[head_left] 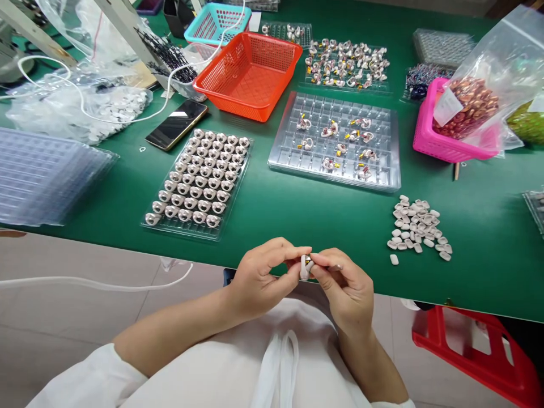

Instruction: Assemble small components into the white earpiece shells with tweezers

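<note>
My left hand (pixel 267 275) pinches a small white, ring-shaped earbud part (pixel 304 267) between thumb and fingertips, just off the table's front edge. My right hand (pixel 346 286) closes on the same part from the other side. A dark, slim tip (pixel 335 267) pokes out between the right fingers; what it belongs to is hidden. Ahead on the left, a clear tray (pixel 216 231) holds rows of shiny beige earbud shells (pixel 193 190). Beyond my hands, a stack of clear trays (pixel 331 177) carries several loose earbud parts (pixel 329 129) with yellow bits. Small white caps (pixel 419 224) lie heaped to the right.
An orange basket (pixel 249 76) and a black phone (pixel 176 126) are farther back. Empty trays (pixel 46 175) are stacked at left. A pink basket (pixel 457 148) with bagged copper-coloured parts stands at right. A red stool (pixel 476 351) is below the table edge. A white cable crosses the left side.
</note>
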The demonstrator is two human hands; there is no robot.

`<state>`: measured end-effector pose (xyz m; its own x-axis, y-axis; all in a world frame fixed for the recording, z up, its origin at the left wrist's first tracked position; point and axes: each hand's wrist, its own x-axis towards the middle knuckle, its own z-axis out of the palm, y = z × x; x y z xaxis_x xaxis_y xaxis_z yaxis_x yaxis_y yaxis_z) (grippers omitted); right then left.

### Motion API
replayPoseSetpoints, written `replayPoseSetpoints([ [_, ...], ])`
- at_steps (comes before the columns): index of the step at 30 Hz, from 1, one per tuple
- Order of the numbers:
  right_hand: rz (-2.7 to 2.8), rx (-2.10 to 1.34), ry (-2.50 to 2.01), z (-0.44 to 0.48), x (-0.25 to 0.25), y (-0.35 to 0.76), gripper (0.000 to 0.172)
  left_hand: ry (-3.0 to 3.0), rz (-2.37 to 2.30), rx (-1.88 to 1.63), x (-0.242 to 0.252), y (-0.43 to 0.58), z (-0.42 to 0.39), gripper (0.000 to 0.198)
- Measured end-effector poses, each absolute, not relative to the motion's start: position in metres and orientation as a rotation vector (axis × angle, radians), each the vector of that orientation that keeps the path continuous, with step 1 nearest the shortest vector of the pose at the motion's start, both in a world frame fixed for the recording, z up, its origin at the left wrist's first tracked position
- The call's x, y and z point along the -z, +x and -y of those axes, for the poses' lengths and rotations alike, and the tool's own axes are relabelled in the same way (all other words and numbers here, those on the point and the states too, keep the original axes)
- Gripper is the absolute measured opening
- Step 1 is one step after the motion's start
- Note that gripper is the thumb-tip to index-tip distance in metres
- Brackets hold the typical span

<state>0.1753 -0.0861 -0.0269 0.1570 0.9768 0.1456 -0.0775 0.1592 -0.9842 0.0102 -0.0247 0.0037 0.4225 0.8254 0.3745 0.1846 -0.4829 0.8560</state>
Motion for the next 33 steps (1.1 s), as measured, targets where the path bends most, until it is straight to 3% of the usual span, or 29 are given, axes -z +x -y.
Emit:
replayPoseSetpoints([
  [13, 1.010, -1.061, -1.118, 0.088, 0.027, 0.173, 0.022, 1.969, -0.823, -1.110, -0.001, 0.011, 0.024, 0.032],
  [21, 0.826, -1.209, -1.137, 0.081, 0.018, 0.172, 0.008, 1.981, -0.853, -1.071, -0.004, 0.011, 0.025, 0.032],
  [33, 0.963, -1.181, -1.146, 0.083, 0.018, 0.177, 0.013, 1.988, -0.883, -1.039, -0.004, 0.012, 0.026, 0.029],
])
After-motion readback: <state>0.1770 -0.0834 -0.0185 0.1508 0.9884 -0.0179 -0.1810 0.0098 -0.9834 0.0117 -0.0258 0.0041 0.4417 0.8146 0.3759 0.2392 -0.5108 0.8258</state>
